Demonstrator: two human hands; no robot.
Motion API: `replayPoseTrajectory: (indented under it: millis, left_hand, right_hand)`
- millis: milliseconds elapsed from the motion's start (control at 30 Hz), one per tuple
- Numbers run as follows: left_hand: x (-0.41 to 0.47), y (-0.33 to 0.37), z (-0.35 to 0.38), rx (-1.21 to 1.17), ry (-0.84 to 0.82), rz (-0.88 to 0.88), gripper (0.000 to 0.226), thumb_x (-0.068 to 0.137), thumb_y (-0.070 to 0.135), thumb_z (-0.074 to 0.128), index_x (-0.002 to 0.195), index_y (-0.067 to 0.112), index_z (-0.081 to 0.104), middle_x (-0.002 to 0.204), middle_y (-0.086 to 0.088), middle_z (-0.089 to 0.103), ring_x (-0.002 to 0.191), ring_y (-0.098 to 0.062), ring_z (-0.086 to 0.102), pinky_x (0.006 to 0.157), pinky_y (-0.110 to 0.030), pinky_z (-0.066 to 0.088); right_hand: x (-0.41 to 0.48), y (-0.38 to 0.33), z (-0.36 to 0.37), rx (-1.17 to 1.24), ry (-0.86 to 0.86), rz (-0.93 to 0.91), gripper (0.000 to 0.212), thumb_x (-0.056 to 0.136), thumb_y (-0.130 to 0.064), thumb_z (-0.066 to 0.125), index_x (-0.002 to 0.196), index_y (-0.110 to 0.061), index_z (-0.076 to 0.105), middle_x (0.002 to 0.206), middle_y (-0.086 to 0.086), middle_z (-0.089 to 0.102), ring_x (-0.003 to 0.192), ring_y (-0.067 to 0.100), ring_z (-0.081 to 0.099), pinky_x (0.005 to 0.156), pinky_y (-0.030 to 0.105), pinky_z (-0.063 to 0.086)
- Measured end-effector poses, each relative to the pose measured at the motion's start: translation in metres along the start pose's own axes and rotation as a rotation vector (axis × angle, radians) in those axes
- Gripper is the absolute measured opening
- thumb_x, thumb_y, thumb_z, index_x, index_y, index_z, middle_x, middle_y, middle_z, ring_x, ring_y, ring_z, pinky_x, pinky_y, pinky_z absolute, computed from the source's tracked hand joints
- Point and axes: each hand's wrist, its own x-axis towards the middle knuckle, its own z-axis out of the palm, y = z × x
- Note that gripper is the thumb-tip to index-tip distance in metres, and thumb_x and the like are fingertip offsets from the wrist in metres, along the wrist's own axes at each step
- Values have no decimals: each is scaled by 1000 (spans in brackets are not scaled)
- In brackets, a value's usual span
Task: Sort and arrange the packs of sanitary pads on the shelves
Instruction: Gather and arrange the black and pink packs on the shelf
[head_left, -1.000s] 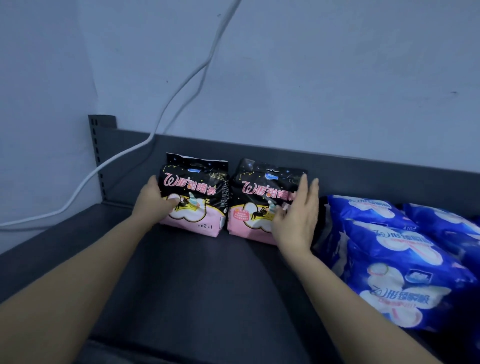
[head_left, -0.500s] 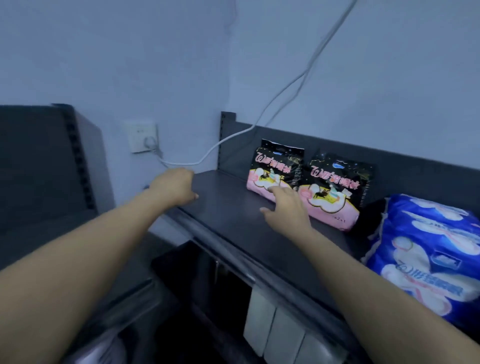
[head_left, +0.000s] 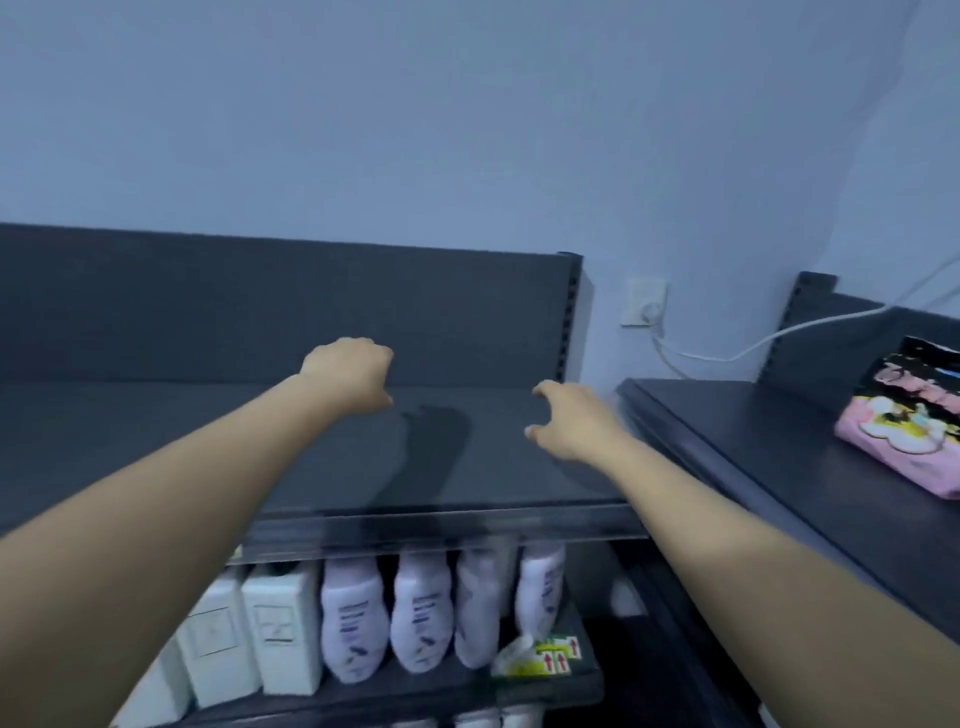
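A black and pink pack of sanitary pads (head_left: 904, 415) stands on the dark shelf (head_left: 737, 431) at the far right, partly cut off by the frame edge. Both my arms stretch out over a different dark top shelf (head_left: 182, 452) straight ahead. My left hand (head_left: 349, 379) hangs above that shelf with its fingers loosely curled and nothing in it. My right hand (head_left: 571, 421) hovers near the shelf's right end, fingers bent and apart, also holding nothing. Neither hand touches a pack.
Below the top shelf stand several white bottles (head_left: 421, 613) and white boxes (head_left: 280, 629), with a small yellow-green pack (head_left: 540, 657) beside them. A wall socket (head_left: 645, 304) with a white cable (head_left: 810, 327) sits in the corner between the two shelf units.
My view has swung left, away from the pads shelf toward the neighbouring shelf unit. Both hands left the black and pink packs and now hover over the bare top shelf.
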Motion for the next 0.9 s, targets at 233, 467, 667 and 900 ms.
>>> replayPoseTrajectory:
  millis: [233, 467, 667, 900]
  left_hand:
    - [-89, -169, 12, 63, -66, -273, 41, 89, 33, 60, 126, 15, 52, 124, -4, 55, 114, -26, 54, 84, -39, 51]
    - [-171, -317, 19, 142, -116, -437, 38, 88, 33, 61, 122, 17, 54, 122, -4, 56, 114, -26, 54, 79, -37, 48]
    - [-231, -418, 27, 159, -121, -549, 29, 88, 26, 57, 114, 15, 55, 117, -5, 56, 110, -27, 54, 81, -40, 50]
    - [-275, -506, 36, 153, -114, -662, 44, 83, 32, 61, 123, 15, 55, 125, -8, 57, 119, -29, 53, 95, -45, 48]
  right_hand:
    - [8, -172, 41, -16, -60, -263, 57, 94, -34, 57, 145, -19, 37, 141, 5, 45, 132, 26, 38, 101, 41, 43]
    - [3, -331, 75, -1, -114, -442, 55, 94, -35, 56, 144, -18, 38, 142, 6, 44, 133, 27, 36, 100, 40, 40]
    - [-5, -455, 101, 63, -134, -561, 54, 93, -34, 56, 143, -20, 39, 142, 3, 45, 134, 25, 35, 101, 39, 41]
    - [-10, -562, 129, 100, -177, -681, 56, 94, -35, 56, 145, -21, 37, 145, 2, 43, 136, 24, 33, 103, 39, 40]
